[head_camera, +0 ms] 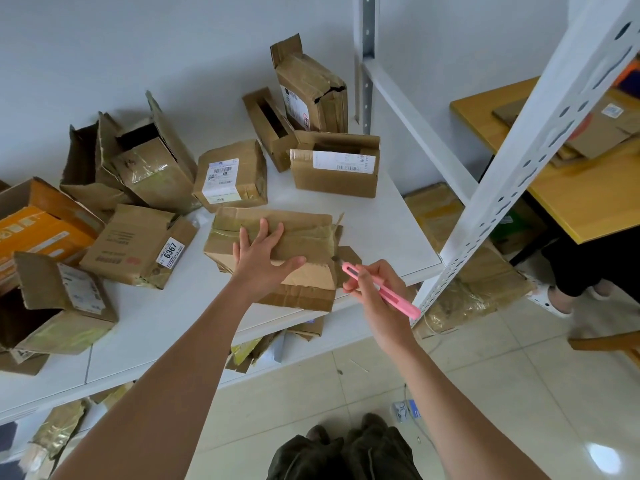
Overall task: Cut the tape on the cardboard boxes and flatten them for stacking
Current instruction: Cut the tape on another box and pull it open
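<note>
While my left hand point(265, 252) lies flat, fingers spread, on the taped box point(277, 244) at the shelf's point(381, 230) front edge, my right hand point(375, 289) pinches the pink knife point(381, 291). I judge the cardboard light, crushable; best steadied on top.

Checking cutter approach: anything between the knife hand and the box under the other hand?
Nothing visible. The right hand grips the pink cutter, its tip already at the right end of the taped box, by a loose flap. The left hand lies flat on the box's top, left of the tip.
</note>
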Available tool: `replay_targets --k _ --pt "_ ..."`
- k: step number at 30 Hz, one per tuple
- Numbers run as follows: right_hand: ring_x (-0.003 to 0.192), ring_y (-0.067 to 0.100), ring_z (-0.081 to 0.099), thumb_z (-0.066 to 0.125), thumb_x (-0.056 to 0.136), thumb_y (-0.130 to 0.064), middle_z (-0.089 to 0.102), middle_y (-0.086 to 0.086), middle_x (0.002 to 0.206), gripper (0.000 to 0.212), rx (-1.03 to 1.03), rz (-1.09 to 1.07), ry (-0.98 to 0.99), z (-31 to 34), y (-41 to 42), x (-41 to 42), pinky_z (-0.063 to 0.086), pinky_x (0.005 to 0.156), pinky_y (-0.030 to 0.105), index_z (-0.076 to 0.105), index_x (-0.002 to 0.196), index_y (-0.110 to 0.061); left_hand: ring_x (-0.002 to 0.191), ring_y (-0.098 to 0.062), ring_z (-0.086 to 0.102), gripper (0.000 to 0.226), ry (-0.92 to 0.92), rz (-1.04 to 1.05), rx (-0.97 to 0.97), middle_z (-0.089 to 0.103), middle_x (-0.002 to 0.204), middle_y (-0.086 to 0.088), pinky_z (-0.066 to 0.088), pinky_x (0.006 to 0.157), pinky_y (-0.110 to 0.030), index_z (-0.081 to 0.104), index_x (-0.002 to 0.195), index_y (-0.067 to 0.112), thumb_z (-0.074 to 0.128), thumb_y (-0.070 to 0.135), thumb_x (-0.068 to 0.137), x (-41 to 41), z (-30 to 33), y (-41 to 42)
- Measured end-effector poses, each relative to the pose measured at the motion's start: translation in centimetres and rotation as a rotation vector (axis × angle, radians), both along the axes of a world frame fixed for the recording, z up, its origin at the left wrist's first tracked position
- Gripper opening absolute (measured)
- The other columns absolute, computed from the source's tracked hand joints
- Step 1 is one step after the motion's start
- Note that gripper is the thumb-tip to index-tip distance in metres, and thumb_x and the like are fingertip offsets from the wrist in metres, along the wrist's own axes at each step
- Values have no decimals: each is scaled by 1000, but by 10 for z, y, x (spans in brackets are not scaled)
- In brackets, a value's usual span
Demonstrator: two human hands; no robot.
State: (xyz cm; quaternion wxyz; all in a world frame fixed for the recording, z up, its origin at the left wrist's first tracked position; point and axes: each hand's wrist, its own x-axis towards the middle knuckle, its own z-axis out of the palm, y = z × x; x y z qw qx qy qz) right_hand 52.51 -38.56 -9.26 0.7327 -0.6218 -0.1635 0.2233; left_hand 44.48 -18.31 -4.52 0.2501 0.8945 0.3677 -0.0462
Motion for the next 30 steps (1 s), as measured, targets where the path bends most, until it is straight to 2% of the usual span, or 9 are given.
replay_targets --k 3,7,15,17,20,24,30 --pt "81 24 71 58 96 -19 70 10 77 12 34 -12 49 5 -2 3 58 85 51 56 88 -10 148 -32 -21 84 2 6 2 -6 165 5 -12 119 -49 16 157 31 55 61 89 0 0 -1" --pt "77 16 69 54 100 -12 69 7 78 12 101 -62 130 15 17 12 60 82 39 53 89 -5 148 -32 -22 85 -3 18 7 -7 165 4 -12 118 -48 15 157 30 55 62 88 0 -1 -4" --pt "74 13 67 53 101 -12 66 1 69 15 100 -61 97 13 28 9 59 78 34 52 88 -4 147 -33 -22 86 8 24 8 -8 165 4 -13 118 -48 14 157 30 54 64 88 2 -4 -3" --pt "76 12 68 53 101 -11 66 2 69 15 96 -57 82 13 28 9 60 78 35 52 88 -4 147 -33 -22 87 13 27 13 -8 165 4 -13 118 -48 14 157 31 54 64 87 2 -5 -2" --pt "83 11 70 53 100 -9 65 2 66 16 72 -43 31 15 26 8 61 81 43 49 86 -3 148 -32 -22 87 11 30 11 -7 165 5 -13 118 -48 15 156 32 54 65 87 3 -7 -1" --pt "84 16 71 53 98 -14 67 3 67 16 0 -4 -90 14 12 6 58 83 52 50 83 -16 148 -32 -22 87 11 32 15 -7 165 6 -13 118 -47 15 156 33 54 66 86 3 -10 0" --pt "77 19 69 52 100 -12 68 3 73 13 7 -26 -63 24 18 17 58 83 53 53 87 -14 147 -32 -22 88 1 33 10 -7 165 6 -13 118 -48 14 156 32 54 67 86 2 -9 -1"
